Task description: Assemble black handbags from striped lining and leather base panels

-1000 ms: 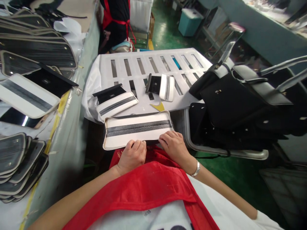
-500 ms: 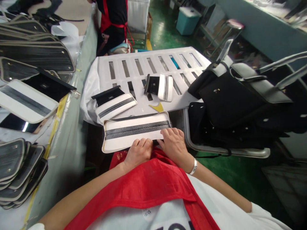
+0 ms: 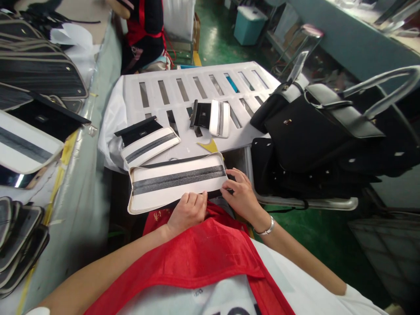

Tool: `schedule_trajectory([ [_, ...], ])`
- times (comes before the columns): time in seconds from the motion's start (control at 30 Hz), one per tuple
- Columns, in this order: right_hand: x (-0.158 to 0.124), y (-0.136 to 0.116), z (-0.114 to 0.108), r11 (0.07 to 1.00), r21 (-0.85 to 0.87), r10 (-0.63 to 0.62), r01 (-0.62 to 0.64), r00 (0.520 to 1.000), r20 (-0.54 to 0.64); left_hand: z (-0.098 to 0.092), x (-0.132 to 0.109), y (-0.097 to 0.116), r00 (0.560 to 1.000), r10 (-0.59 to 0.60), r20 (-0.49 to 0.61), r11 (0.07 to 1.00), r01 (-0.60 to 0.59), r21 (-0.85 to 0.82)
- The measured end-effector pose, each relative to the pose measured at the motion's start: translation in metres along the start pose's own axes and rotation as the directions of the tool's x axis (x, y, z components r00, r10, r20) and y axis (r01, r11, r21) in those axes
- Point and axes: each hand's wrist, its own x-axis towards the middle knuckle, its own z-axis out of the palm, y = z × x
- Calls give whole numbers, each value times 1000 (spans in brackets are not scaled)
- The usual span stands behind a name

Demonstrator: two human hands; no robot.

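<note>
Panel (image 3: 177, 181) beside slotted table (image 3: 131, 100), green floor (image 3: 311, 236)

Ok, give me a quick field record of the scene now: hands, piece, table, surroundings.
left hand: grips near edge of panel
right hand: pinches panel's right end
panel: white, dark lengthwise stripe, over the lap
table: white, slotted, ahead
left piece: on table, white and black
right piece: on table, white and black
bags: black, to the right
stacks: panels on left bench
co-worker: red apron, beyond table
</note>
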Motion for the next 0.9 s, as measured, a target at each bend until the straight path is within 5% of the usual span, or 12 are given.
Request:
schedule_trajectory([
  [0.23,5,-3,5,995,-81,66,-62,997,50,5,15,1,1000,-2,21,1000,3,-25],
  [0.43,8,-7,7,988,-144,56,-53,998,21,3,21,-3,984,-75,162,976,106,-192],
  [0.57,10,-23,7,971,-176,-165,160,986,-17,-13,-31,-33,964,-234,126,907,263,-329],
  [0.7,16,-60,19,911,8,-410,412,905,118,-30,-101,-66,852,-517,85,789,512,-339],
  [0.9,36,-116,44,846,55,-504,530,762,408,-27,-134,-90,909,-385,163,824,418,-382],
])
